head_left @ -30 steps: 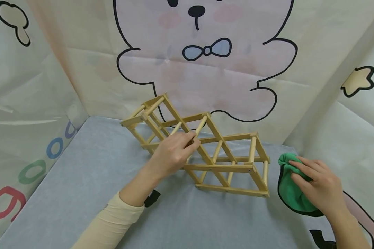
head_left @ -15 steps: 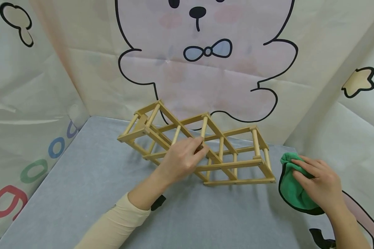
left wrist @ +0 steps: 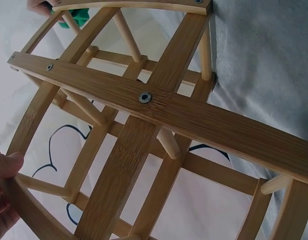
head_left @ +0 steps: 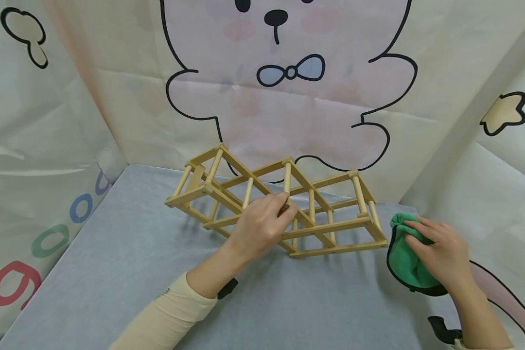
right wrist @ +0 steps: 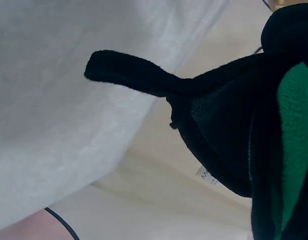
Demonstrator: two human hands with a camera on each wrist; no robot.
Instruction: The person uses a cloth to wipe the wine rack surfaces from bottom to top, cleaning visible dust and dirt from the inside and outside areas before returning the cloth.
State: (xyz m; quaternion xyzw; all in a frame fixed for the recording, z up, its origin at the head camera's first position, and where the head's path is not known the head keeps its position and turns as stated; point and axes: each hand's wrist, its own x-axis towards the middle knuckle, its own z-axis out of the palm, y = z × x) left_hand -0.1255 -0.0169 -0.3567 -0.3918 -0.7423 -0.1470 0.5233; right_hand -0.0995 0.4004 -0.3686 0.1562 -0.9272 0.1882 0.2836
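A wooden lattice rack (head_left: pixel 341 226) of flat slats and round dowels stands tilted over the table in the head view. My left hand (head_left: pixel 260 226) grips it at a slat near its middle. In the left wrist view the thumb and fingers (left wrist: pixel 8 164) hold a slat at the left edge, and bolts show on the slats. To the right of the rack my right hand (head_left: pixel 442 250) holds a green cloth (head_left: pixel 413 267) with black edging, bunched under the fingers. The right wrist view shows the cloth's black underside and a black loop (right wrist: pixel 124 72), but not the fingers.
A grey-blue cloth covers the table (head_left: pixel 127 272). Behind it hangs a pale sheet (head_left: pixel 127 107) printed with a bear, with more printed sheeting on both sides. Black straps hang at both wrists.
My left hand has shifted right and turned the rack, so its left end dropped and its right end rose. The right hand has moved slightly left with the green cloth.
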